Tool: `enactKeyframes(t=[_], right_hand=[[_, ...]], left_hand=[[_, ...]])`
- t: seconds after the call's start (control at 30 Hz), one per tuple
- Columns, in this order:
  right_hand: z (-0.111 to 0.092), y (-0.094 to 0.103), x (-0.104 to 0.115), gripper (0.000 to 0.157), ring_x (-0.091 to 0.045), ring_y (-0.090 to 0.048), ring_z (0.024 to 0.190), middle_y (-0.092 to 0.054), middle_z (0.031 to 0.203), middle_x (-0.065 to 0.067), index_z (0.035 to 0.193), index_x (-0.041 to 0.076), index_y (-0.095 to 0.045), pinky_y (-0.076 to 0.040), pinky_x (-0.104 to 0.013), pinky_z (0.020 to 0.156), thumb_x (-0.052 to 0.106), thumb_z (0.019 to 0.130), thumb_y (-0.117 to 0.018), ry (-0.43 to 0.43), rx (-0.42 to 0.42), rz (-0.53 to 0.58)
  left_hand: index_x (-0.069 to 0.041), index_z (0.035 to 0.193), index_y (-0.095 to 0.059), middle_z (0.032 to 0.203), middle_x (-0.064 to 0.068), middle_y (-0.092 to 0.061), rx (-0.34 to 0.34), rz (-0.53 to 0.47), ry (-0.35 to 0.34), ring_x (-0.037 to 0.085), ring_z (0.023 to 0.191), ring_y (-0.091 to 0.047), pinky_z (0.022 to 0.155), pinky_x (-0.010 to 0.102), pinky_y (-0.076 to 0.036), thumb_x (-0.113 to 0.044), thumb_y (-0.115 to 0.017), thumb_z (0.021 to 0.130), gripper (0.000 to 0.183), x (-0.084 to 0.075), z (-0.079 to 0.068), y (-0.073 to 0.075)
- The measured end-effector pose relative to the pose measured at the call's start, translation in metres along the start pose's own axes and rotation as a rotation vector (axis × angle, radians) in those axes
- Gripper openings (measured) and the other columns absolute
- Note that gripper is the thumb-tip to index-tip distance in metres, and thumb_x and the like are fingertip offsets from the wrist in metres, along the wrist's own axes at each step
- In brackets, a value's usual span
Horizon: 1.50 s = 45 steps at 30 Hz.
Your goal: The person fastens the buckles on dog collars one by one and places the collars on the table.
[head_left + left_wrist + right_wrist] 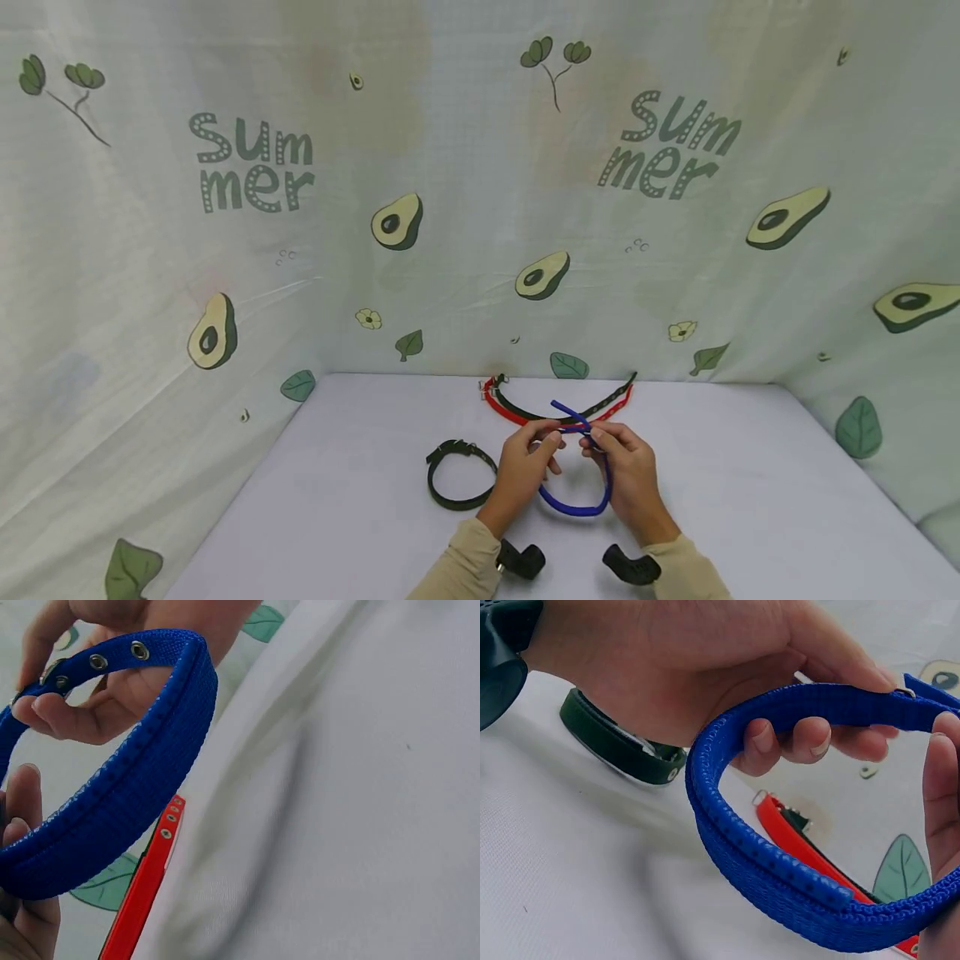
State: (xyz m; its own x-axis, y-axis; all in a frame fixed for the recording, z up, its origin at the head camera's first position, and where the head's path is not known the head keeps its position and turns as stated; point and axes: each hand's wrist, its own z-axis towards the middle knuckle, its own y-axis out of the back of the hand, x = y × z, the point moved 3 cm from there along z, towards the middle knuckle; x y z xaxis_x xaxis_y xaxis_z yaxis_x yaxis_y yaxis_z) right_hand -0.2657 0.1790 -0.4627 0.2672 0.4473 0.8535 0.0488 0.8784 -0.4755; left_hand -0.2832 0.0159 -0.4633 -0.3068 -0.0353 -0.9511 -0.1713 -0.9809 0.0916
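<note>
A blue dog collar point(576, 510) is bent into a loop between both hands above the table, its loose end sticking up past the fingers. My left hand point(516, 473) pinches its left side; in the right wrist view that thumb rests beside a small metal piece point(905, 693) on the band. With thumb and fingers, my right hand point(633, 477) pinches the strap on the other side. Metal eyelets point(98, 661) line the strap near the right fingers in the left wrist view. The finger pads partly hide where the strap ends overlap.
Left of my left hand, a dark green collar point(461, 505) lies buckled in a ring on the white table point(337, 517). Behind the hands lie a red collar point(497, 406) and another dark collar point(625, 388), stretched out side by side. A printed cloth point(465, 167) hangs behind the table.
</note>
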Motion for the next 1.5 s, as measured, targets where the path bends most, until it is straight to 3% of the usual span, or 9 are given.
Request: enactKeyframes(t=[0.13, 0.27, 0.4, 0.57, 0.77, 1.07, 1.5], right_hand=[[0.000, -0.005, -0.003, 0.007, -0.016, -0.068, 0.080, -0.068, 0.095, -0.009, 0.100, -0.003, -0.065, -0.058, -0.028, 0.073, 0.001, 0.098, -0.061, -0.007, 0.034, 0.045], [0.000, -0.009, -0.007, 0.006, -0.016, -0.067, 0.080, -0.066, 0.099, -0.008, 0.097, -0.002, -0.062, -0.057, -0.028, 0.074, 0.004, 0.098, -0.062, -0.023, 0.035, -0.014], [0.000, -0.008, -0.009, 0.012, -0.016, -0.066, 0.080, -0.065, 0.099, -0.008, 0.097, -0.002, -0.060, -0.057, -0.029, 0.075, 0.008, 0.098, -0.065, -0.050, -0.008, -0.078], [0.001, -0.006, -0.005, 0.027, -0.016, -0.065, 0.081, -0.065, 0.097, -0.008, 0.114, -0.009, -0.057, -0.057, -0.027, 0.076, 0.011, 0.099, -0.065, -0.062, -0.031, -0.099], [0.001, -0.010, -0.005, 0.043, -0.015, -0.065, 0.082, -0.065, 0.102, -0.007, 0.135, -0.013, -0.052, -0.057, -0.026, 0.075, 0.012, 0.101, -0.062, -0.072, 0.033, -0.117], [-0.001, -0.009, -0.006, 0.039, -0.015, -0.063, 0.087, -0.064, 0.110, -0.010, 0.139, -0.008, -0.053, -0.055, -0.025, 0.072, 0.010, 0.105, -0.053, -0.022, 0.088, -0.212], [-0.003, -0.008, 0.000, 0.040, -0.013, -0.064, 0.086, -0.065, 0.106, -0.009, 0.139, -0.011, -0.051, -0.055, -0.024, 0.075, 0.012, 0.106, -0.050, 0.006, 0.082, -0.227]], left_hand=[[-0.009, 0.117, -0.071, 0.091, 0.010, -0.072, -0.031, -0.030, -0.023, 0.010, 0.057, -0.061, 0.049, 0.020, -0.046, -0.024, -0.065, 0.100, 0.024, 0.002, -0.003, 0.005], [-0.008, 0.116, -0.072, 0.090, 0.012, -0.071, -0.074, -0.021, -0.076, 0.010, 0.057, -0.059, 0.049, 0.020, -0.044, -0.021, -0.066, 0.099, 0.023, 0.001, -0.006, 0.008], [-0.010, 0.115, -0.072, 0.088, 0.012, -0.069, -0.079, -0.004, -0.056, 0.011, 0.058, -0.059, 0.050, 0.021, -0.044, -0.023, -0.067, 0.098, 0.022, 0.001, -0.005, 0.007], [-0.018, 0.117, -0.072, 0.079, 0.010, -0.064, -0.059, 0.044, -0.026, 0.011, 0.060, -0.060, 0.051, 0.022, -0.043, -0.033, -0.066, 0.098, 0.024, 0.002, -0.003, 0.002], [-0.022, 0.116, -0.071, 0.080, 0.009, -0.064, -0.087, 0.042, -0.010, 0.012, 0.060, -0.059, 0.052, 0.023, -0.045, -0.035, -0.069, 0.096, 0.024, 0.000, -0.004, 0.003], [-0.018, 0.116, -0.073, 0.085, 0.002, -0.067, -0.090, 0.027, -0.033, 0.011, 0.062, -0.060, 0.054, 0.023, -0.046, -0.033, -0.073, 0.093, 0.027, 0.003, -0.004, 0.002], [-0.012, 0.114, -0.074, 0.085, -0.001, -0.064, -0.066, 0.061, -0.008, 0.009, 0.062, -0.058, 0.054, 0.023, -0.045, -0.036, -0.072, 0.094, 0.031, 0.004, -0.002, -0.002]])
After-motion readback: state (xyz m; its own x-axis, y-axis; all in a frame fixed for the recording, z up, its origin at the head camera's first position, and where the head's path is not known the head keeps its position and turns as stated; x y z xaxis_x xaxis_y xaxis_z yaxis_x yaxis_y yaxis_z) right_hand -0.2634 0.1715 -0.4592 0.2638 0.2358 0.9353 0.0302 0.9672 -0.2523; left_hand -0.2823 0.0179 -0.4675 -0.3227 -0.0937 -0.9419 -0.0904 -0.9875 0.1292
